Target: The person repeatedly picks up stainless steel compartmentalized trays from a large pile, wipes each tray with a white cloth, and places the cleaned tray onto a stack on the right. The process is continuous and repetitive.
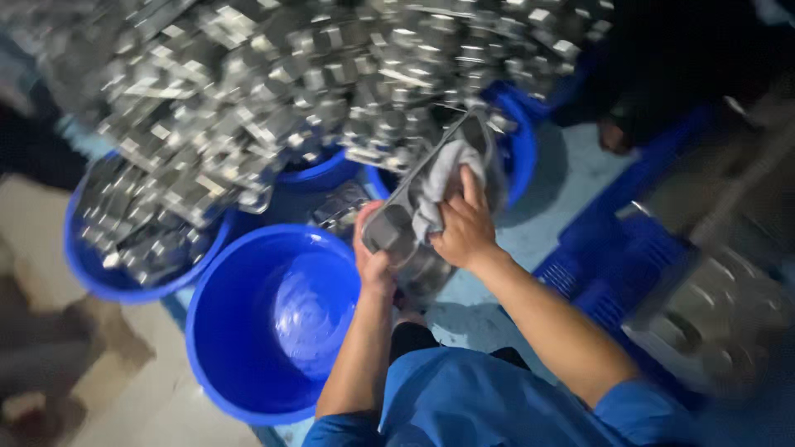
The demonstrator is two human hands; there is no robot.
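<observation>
Wiping under way: metal tray (431, 178) being gripped at near end by left hand (374, 263), tilted above blue tub (248, 364); grey cloth (439, 186) being pressed into tray by right hand (465, 228). Firm grip and full strokes into corners are being called for, judging by tilt. Trays heap (265, 83) behind.

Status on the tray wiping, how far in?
Done: cannot tell; crate contents at right are blurred. In hand: left hand grips a metal tray, right hand presses a grey cloth into it. Left: big heap of metal trays above the blue tubs.
</observation>
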